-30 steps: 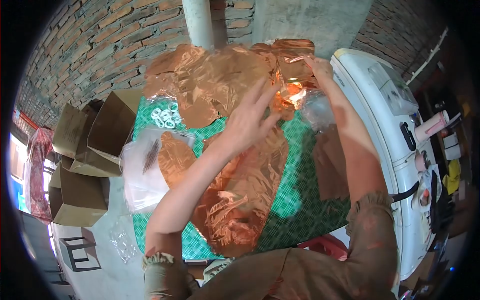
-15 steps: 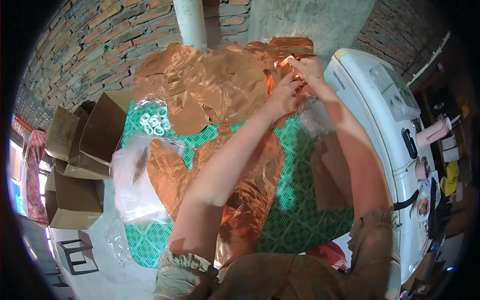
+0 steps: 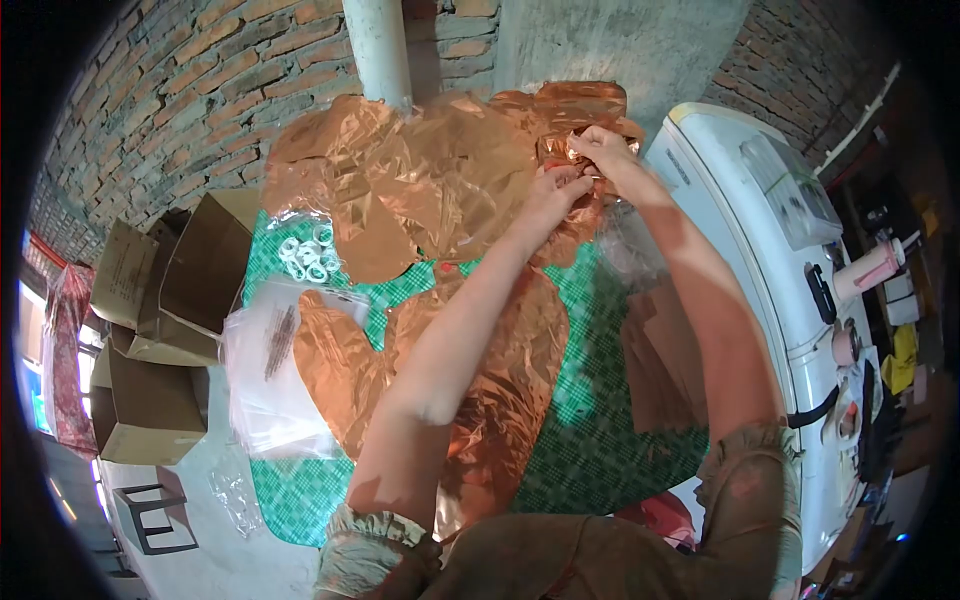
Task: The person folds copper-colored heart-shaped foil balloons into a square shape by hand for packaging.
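Both hands are at the far right of the table, on a pile of flat copper-coloured foil balloons [image 3: 440, 170]. My left hand [image 3: 557, 198] has its fingers pinched together on the shiny foil. Just above and to the right, my right hand [image 3: 608, 152] pinches another part of the same foil balloon [image 3: 585, 100]. The exact edge between the fingertips is too small to make out. Nearer my body, a large flat copper foil balloon [image 3: 510, 370] with rounded lobes lies under my left forearm, partly hidden by it.
On the green checked tablecloth [image 3: 590, 460] are white ribbon rings [image 3: 310, 258], a stack of clear plastic bags [image 3: 275, 390] and brown sheets [image 3: 660, 360]. Open cardboard boxes [image 3: 155, 400] stand left. A white appliance [image 3: 730, 200] borders the right side; a brick wall [image 3: 200, 90] stands behind.
My left hand has shifted slightly left and down, and my right hand slightly down, so the hands are a little farther apart on the foil. The view has tilted slightly.
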Demonstrator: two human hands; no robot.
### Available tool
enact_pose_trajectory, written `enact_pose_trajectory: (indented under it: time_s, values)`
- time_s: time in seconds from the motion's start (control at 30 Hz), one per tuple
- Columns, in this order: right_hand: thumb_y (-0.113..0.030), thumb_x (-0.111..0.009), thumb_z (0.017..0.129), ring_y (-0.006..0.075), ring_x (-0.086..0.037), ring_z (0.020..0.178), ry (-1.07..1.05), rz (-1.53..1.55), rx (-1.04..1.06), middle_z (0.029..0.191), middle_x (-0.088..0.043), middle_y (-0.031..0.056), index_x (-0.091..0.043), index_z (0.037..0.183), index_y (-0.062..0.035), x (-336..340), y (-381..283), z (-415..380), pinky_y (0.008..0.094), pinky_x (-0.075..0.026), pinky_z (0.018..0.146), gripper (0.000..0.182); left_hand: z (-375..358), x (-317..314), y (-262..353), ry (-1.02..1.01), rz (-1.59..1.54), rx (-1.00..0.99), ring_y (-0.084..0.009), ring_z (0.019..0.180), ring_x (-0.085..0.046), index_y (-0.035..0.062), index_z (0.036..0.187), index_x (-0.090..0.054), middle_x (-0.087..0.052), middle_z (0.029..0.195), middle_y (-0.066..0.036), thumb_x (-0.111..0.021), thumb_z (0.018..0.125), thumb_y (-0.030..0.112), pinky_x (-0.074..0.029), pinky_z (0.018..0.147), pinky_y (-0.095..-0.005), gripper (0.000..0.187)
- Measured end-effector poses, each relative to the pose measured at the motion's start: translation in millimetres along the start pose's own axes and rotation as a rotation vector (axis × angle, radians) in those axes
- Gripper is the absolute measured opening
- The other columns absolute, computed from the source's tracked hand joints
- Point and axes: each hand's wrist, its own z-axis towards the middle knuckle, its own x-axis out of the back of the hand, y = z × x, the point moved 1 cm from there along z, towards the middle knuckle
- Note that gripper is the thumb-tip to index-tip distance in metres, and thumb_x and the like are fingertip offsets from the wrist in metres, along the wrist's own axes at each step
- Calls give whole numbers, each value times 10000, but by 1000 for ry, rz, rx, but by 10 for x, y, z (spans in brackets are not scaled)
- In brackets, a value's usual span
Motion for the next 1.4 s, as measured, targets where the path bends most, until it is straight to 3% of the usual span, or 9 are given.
enact_pose_trajectory:
  time_s: [0.2,0.4,0.6,0.7,0.83,1.07,1.27,1.3,1.4]
  values:
    - [-250,-815,966,131,-642,823,-43,43,-15,927,-660,19,-655,1052,-66,-7,56,1,300,-552,722,258,7,-8,-58,214,-210,-12,-212,1117,-658,35,1541,-436,-650,1305,-99,-778,978,268,-549,955,-357,700]
    - [-112,-820,911,163,-669,911,-79,-34,220,996,-718,71,-624,1111,-33,-71,226,152,338,-558,778,291,124,-44,-88,236,-491,73,-205,1092,-668,13,1542,-383,-626,1274,-117,-733,1027,277,-593,809,-337,677]
    - [-26,-818,870,143,-660,882,-247,-165,350,938,-696,54,-616,1122,-35,-257,250,92,333,-549,780,322,226,32,-234,257,-454,343,-222,754,-706,-31,1168,-664,-707,1023,-135,-687,1056,306,-566,523,-362,356]
    - [11,-774,940,72,-616,831,-319,-156,364,888,-656,-9,-614,1171,-19,-228,217,47,237,-501,749,282,306,-20,-227,530,-304,412,-200,512,-640,-17,934,-769,-686,740,-99,-667,1040,304,-539,427,-384,353]
    - [-42,-819,907,135,-676,918,-278,-42,234,936,-723,38,-651,1225,-13,-139,159,17,341,-555,803,361,245,84,-126,578,-273,258,-188,535,-650,-19,942,-776,-697,712,-108,-662,1031,290,-537,457,-375,342]
    - [-150,-659,961,291,-725,1051,356,-1245,315,1055,-764,115,-736,1170,-80,278,378,127,427,-561,867,233,629,614,-399,594,-204,94,-153,541,-542,25,1027,-728,-652,760,-39,-661,1053,215,-432,444,-328,204]
    - [-186,-633,951,297,-612,1185,433,-1571,415,1171,-702,63,-714,1170,-121,230,297,-19,542,-482,1038,242,375,833,215,519,-478,122,-154,669,-581,49,989,-648,-640,868,-55,-600,1028,137,-434,451,-305,108]
    - [-193,-624,962,300,-584,1226,361,-1664,467,1224,-681,61,-702,1212,-120,150,241,-59,543,-457,1051,272,369,858,215,531,-496,67,-158,517,-546,9,943,-668,-598,703,-47,-615,1000,137,-454,411,-307,149]
    - [-236,-608,993,309,-519,1318,126,-1722,572,1326,-631,63,-668,1310,-121,-148,55,-134,544,-410,1069,342,349,872,248,520,-474,96,-162,573,-581,2,961,-670,-620,747,-60,-619,1001,138,-466,430,-305,152]
